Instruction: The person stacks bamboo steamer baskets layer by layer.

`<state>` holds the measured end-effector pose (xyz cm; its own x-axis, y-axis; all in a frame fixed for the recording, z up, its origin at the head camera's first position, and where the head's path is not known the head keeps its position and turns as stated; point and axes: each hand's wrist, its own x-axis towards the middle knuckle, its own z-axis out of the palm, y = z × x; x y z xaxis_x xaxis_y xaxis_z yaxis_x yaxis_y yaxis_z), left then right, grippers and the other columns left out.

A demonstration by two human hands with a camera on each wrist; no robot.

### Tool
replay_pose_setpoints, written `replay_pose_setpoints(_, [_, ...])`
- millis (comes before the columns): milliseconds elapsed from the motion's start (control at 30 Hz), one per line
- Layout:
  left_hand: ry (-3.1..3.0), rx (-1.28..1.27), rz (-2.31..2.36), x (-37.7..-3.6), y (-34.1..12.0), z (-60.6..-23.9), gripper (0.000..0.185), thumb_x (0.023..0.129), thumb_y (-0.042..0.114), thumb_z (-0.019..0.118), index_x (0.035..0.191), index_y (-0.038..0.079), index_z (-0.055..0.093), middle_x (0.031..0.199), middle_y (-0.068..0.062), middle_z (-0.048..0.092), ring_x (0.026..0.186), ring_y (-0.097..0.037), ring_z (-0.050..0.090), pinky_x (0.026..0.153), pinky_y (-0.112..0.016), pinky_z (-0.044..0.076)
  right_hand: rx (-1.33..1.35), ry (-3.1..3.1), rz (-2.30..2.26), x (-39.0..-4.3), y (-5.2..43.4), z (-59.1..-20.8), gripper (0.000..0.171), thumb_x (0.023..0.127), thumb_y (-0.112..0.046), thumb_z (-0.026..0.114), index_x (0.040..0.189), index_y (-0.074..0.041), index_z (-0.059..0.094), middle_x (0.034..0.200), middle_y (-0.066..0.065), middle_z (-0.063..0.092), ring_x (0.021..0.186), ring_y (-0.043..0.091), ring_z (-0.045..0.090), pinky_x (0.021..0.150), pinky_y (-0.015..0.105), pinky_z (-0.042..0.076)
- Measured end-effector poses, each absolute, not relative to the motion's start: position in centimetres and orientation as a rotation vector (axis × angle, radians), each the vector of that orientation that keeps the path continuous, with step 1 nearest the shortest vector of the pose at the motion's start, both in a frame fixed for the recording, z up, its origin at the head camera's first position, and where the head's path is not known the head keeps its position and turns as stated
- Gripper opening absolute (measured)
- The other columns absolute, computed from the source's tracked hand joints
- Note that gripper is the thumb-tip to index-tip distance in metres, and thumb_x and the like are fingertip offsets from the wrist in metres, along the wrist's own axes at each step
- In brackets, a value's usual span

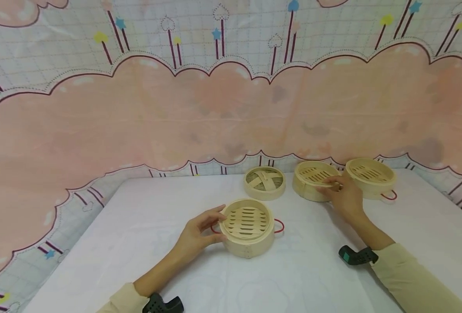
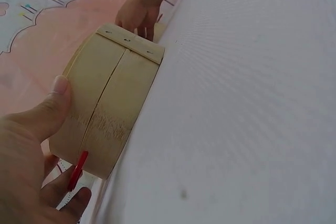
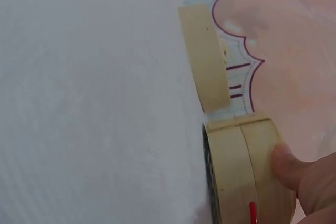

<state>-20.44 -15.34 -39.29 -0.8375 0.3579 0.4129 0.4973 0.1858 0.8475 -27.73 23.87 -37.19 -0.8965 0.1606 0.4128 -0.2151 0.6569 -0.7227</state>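
A round bamboo steamer basket with a slatted floor and red loop handles stands at the near middle. My left hand grips its left side. In the left wrist view the thumb lies against the basket's wall, with the other fingers round by the red handle. Farther back, my right hand holds a second steamer basket by its right side. The right wrist view shows the thumb against the upper part of that wall; its other fingers are hidden there.
A third steamer basket with a red handle stands at the back right, close beside my right hand. The woven bamboo lid lies behind the near basket. Under them is a white-covered table, backed by a patterned cloth.
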Motion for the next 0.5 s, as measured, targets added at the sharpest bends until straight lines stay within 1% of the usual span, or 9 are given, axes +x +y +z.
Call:
replay_pose_setpoints(33, [-2.322,-0.847,-1.732,-20.4,-15.4,-39.4,0.041,0.075,0.007,0.079,0.112,0.003,0.062,0.142,-0.012,0.046,0.129,-0.028,0.045,0.103,-0.040,0.039,0.041,-2.439,1.135,-27.7,23.9,-37.1,0.037,0.086,-0.029,0.073,0.107,0.000,0.063,0.123,0.024,0.054,0.094,0.033,0.054,0.066,0.029,0.044])
replay_pose_setpoints(100, [-2.325,-0.845,-1.731,-20.4,-15.4,-39.5,0.041,0.075,0.006,0.079,0.112,0.004,0.062,0.143,-0.012,0.046,0.129,-0.028,0.045,0.103,-0.041,0.039,0.040,-2.458,1.124,-27.5,23.8,-36.8,0.039,0.087,-0.032,0.071,0.108,0.000,0.062,0.115,0.020,0.055,0.096,0.033,0.053,0.069,0.031,0.044])
replay_pose_setpoints(300, [-2.326,-0.834,-1.745,-20.3,-15.4,-39.7,0.042,0.074,0.007,0.079,0.113,0.003,0.062,0.143,-0.011,0.046,0.129,-0.027,0.044,0.104,-0.041,0.038,0.045,-2.489,1.145,-27.1,24.1,-36.0,0.043,0.087,-0.039,0.069,0.111,-0.003,0.060,0.114,0.019,0.058,0.096,0.031,0.052,0.065,0.025,0.045])
replay_pose_setpoints(433, [-2.331,-0.837,-1.721,-20.3,-15.3,-39.7,0.043,0.074,0.008,0.080,0.113,0.004,0.062,0.143,-0.010,0.046,0.128,-0.027,0.045,0.102,-0.042,0.040,0.052,-2.507,1.188,-27.0,24.4,-35.4,0.049,0.088,-0.046,0.066,0.113,-0.005,0.060,0.115,0.020,0.056,0.095,0.032,0.052,0.064,0.026,0.044])
replay_pose_setpoints(500, [-2.330,-0.843,-1.711,-20.4,-15.3,-39.8,0.042,0.075,0.008,0.080,0.113,0.003,0.062,0.142,-0.010,0.047,0.128,-0.027,0.046,0.101,-0.043,0.041,0.048,-2.512,1.210,-27.0,24.5,-35.1,0.052,0.086,-0.049,0.065,0.114,-0.006,0.059,0.115,0.020,0.055,0.094,0.031,0.052,0.061,0.026,0.043])
